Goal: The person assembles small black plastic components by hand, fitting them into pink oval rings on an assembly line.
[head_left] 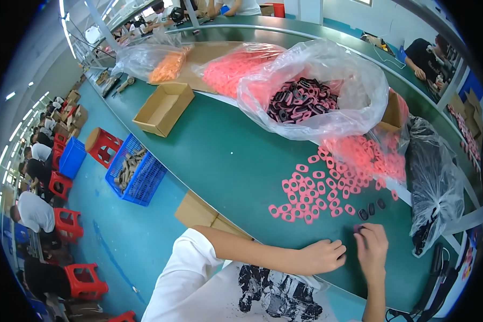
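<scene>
Close to the table's near edge, my left hand [323,256] is closed with its fingers curled in; whatever they hold, if anything, is hidden. Facing it, my right hand [373,248] pinches a small dark oval piece [357,228] between thumb and fingers. Just beyond the right hand lie three black oval rings [363,214] in a slanting row. To their left and farther back, many flat pink oval rings [304,198], each with a hole, are spread over the green table [214,145]. More pink rings [367,155] spill from a clear bag behind them.
A big clear bag [378,91] of mixed black and pink rings stands at the back. Beside it are bags of pink parts [236,70] and orange parts [169,64], plus a cardboard tray [164,110]. A tied bag [437,182] lies right. Blue crate [139,177] sits left, below table height.
</scene>
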Demonstrator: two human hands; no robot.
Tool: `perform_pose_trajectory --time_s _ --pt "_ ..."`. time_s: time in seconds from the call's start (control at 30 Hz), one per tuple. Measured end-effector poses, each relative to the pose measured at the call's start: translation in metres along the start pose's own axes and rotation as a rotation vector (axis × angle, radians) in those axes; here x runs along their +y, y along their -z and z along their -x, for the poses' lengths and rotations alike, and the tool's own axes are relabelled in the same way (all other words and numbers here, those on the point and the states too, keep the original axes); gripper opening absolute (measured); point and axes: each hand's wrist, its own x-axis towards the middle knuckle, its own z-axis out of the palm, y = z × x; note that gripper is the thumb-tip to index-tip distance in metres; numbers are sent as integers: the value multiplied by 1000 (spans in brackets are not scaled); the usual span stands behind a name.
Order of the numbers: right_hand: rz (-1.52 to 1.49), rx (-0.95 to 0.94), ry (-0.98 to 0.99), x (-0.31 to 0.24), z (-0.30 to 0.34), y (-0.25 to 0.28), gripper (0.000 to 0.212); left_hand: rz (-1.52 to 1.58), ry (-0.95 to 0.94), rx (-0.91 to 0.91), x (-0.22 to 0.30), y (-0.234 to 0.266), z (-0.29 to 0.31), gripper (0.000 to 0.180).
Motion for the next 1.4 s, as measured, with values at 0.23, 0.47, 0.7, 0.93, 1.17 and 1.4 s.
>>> perform_pose_trajectory --time_s 0.23,0.47,0.7,0.93,1.17,1.4 --pt "45 -82 -105 25 28 5 19 20 5 -230 -9 6 -12 27" --pt "204 323 -113 48 -2 32 18 405 375 -117 -47 64 5 28" --pt "206 247 -109 59 -25 16 18 233 112 61 -69 44 -47 30" --pt "165 168 -18 82 -23 -9 16 -143 -169 -132 -89 -22 -87 22" --pt "183 111 -66 125 -18 -1 17 -121 -213 -91 -96 -36 -91 22" --pt "106 5 -208 121 -11 10 22 104 -130 -100 -105 -10 -116 23"
